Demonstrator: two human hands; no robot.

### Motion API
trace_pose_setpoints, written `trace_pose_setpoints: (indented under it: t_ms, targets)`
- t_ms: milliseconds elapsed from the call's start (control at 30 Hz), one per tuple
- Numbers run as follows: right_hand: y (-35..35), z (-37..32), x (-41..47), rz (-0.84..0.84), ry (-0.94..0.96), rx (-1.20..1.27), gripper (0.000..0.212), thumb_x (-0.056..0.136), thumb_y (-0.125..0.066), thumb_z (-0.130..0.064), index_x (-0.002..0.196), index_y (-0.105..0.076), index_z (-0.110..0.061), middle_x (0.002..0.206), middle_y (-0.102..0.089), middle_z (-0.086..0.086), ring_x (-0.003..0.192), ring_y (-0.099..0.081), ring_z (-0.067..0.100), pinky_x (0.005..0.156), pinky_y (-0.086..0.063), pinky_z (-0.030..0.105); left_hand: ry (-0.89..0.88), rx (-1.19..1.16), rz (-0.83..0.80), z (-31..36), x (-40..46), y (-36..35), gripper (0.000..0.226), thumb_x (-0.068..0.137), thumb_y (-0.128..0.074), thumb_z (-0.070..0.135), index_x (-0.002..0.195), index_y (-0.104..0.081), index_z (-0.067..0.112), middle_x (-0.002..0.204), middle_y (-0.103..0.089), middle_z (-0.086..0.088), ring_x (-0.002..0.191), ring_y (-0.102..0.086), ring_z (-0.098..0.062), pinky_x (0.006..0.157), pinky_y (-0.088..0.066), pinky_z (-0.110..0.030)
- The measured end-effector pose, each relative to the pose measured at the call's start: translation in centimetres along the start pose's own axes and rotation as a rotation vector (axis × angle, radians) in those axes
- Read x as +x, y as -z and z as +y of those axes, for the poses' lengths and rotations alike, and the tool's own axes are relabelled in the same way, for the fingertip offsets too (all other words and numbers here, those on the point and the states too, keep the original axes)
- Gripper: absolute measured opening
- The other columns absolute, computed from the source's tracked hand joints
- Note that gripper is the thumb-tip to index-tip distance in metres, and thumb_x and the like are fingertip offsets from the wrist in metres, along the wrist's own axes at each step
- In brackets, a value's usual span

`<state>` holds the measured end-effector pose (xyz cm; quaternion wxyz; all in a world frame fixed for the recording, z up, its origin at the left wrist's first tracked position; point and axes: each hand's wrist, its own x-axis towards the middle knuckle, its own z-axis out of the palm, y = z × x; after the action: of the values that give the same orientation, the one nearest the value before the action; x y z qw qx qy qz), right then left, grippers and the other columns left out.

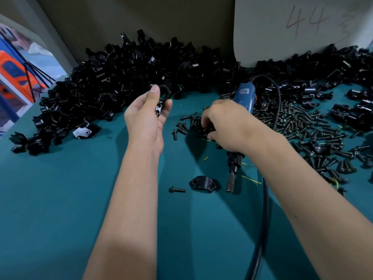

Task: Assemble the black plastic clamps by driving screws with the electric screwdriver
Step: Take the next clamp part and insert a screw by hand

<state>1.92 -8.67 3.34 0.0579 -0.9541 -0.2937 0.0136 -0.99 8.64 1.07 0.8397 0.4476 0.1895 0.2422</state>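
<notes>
Pinching clamp [163, 98]: left hand [145, 116] | gripping screwdriver [242, 110]: right hand [226, 122]

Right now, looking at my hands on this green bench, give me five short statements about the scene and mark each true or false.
1. The left hand holds a black ring-shaped plastic clamp piece above the teal-green table mat. True.
2. The blue-bodied electric screwdriver lies untouched. False: the right hand grips it, bit pointing toward the person.
3. The right fingertips reach into the scattered dark screws. True.
4. A lone dark screw lies beside a small black two-hole clamp cap. True.
5. The screwdriver is cordless. False: a black cable trails from it.
</notes>
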Motion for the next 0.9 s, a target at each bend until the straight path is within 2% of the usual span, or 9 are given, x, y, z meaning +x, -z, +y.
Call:
trace_pose_setpoints:
  t_ms: [100,200,233,300,367,467,567,733,900]
  targets:
    - [0.1,-0.4,0.0,-0.019,-0.021,-0.032,0.005,0.095,-0.071,-0.011,0.098,-0.069,-0.007,0.109,-0.064,0.013,0.099,-0.063,0.030,0.089,-0.056,0.045,0.004,-0.053,0.044,0.3,0.1,0.2,0.013,0.092,-0.077,0.011,0.095,-0.072,-0.001,0.112,-0.067,-0.011,0.066,-0.072,-0.011,0.079,-0.060,-0.027]
    - [0.2,0.1,0.0,-0.001,-0.053,0.080,0.015,0.099,-0.069,-0.019,0.094,-0.069,-0.005,0.101,-0.068,0.012,0.092,-0.065,0.030,0.086,-0.056,0.044,0.017,-0.027,0.029,0.4,0.1,0.2,0.010,0.092,-0.077,0.011,0.091,-0.073,0.001,0.105,-0.067,-0.007,0.065,-0.071,-0.010,0.078,-0.060,-0.026]
    - [0.3,0.5,0.0,0.046,-0.073,0.204,0.013,0.099,-0.070,-0.019,0.094,-0.069,-0.007,0.095,-0.069,0.010,0.087,-0.066,0.026,0.083,-0.057,0.040,0.022,0.002,0.005,0.3,0.0,0.2,0.009,0.092,-0.077,0.012,0.090,-0.074,0.003,0.103,-0.067,-0.006,0.066,-0.072,-0.010,0.077,-0.060,-0.026]
    - [0.7,1.2,-0.1,0.174,-0.123,0.477,0.007,0.097,-0.073,-0.016,0.101,-0.068,-0.013,0.081,-0.067,-0.001,0.070,-0.063,0.006,0.070,-0.053,0.019,0.031,0.078,-0.066,0.2,-0.1,0.0,0.008,0.093,-0.077,0.013,0.087,-0.077,0.007,0.098,-0.069,-0.004,0.072,-0.072,-0.012,0.076,-0.059,-0.024]
    - [1.1,2.1,-0.2,0.319,-0.127,0.635,0.015,0.098,-0.070,-0.015,0.111,-0.071,-0.020,0.078,-0.067,-0.008,0.063,-0.058,-0.002,0.062,-0.047,0.007,0.044,0.140,-0.151,0.0,-0.4,-0.1,0.005,0.093,-0.076,0.013,0.090,-0.078,0.008,0.094,-0.071,-0.001,0.078,-0.072,-0.015,0.074,-0.059,-0.023]
    - [1.5,2.6,-0.2,0.534,-0.088,0.860,0.012,0.097,-0.071,-0.012,0.103,-0.078,-0.019,0.082,-0.075,-0.005,0.073,-0.068,0.003,0.075,-0.055,0.015,0.043,0.241,-0.307,-0.4,-0.8,-0.6,0.011,0.092,-0.075,0.011,0.101,-0.074,0.006,0.096,-0.066,-0.005,0.081,-0.071,-0.017,0.074,-0.059,-0.023]
    - [1.4,1.9,-0.2,0.614,-0.071,1.165,0.004,0.091,-0.078,-0.010,0.093,-0.077,-0.013,0.081,-0.079,0.001,0.074,-0.073,0.012,0.077,-0.059,0.025,0.026,0.307,-0.456,-0.8,-1.3,-1.1,0.004,0.094,-0.071,0.007,0.098,-0.072,0.007,0.084,-0.068,0.002,0.080,-0.069,-0.011,0.074,-0.060,-0.024]
    - [0.6,0.9,0.0,0.617,-0.031,1.155,0.010,0.081,-0.089,-0.018,0.081,-0.080,-0.014,0.073,-0.075,-0.003,0.065,-0.062,0.001,0.065,-0.051,0.017,0.002,0.336,-0.552,-0.8,-1.4,-1.0,0.007,0.097,-0.068,0.005,0.103,-0.071,0.005,0.079,-0.068,0.009,0.082,-0.067,-0.004,0.077,-0.060,-0.027]
    - [0.8,1.2,0.0,0.562,-0.033,1.035,0.012,0.089,-0.082,-0.027,0.083,-0.082,-0.017,0.067,-0.072,-0.008,0.061,-0.056,0.000,0.061,-0.047,0.021,0.014,0.333,-0.519,-0.9,-1.5,-1.0,0.010,0.095,-0.070,0.005,0.104,-0.071,0.001,0.086,-0.067,0.000,0.084,-0.068,-0.009,0.078,-0.060,-0.029]
